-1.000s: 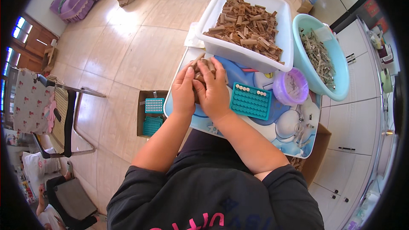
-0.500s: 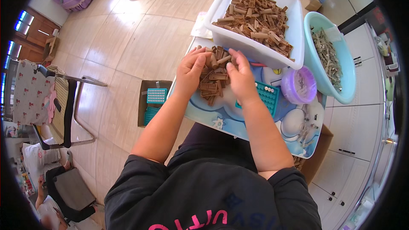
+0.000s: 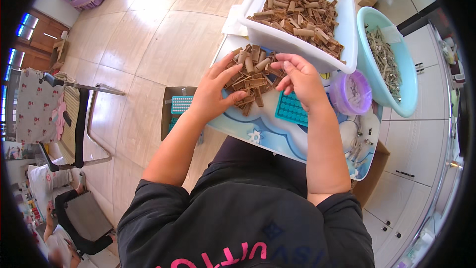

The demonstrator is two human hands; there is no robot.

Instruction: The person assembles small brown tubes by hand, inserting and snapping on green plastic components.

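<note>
Held the left hand [image 3: 213, 89] open over the nine o'clock edge of a loose heap of brown pieces [image 3: 254, 80]. Held the right hand [image 3: 301, 80] half curled at three o'clock of the heap, with fingertips beside its rim (could not tell whether gripping one). Had the heap on the patterned surface [image 3: 238, 128], near the white tub [image 3: 297, 50] of similar pieces [image 3: 305, 15] at one o'clock, with the teal tray [image 3: 291, 110] at four o'clock and the purple container [image 3: 338, 105] farther out at three.

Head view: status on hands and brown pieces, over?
Brown pieces heaped loosely on table. Left hand open at their left. Right hand at their right, grip unclear; partly hides teal tray.
</note>
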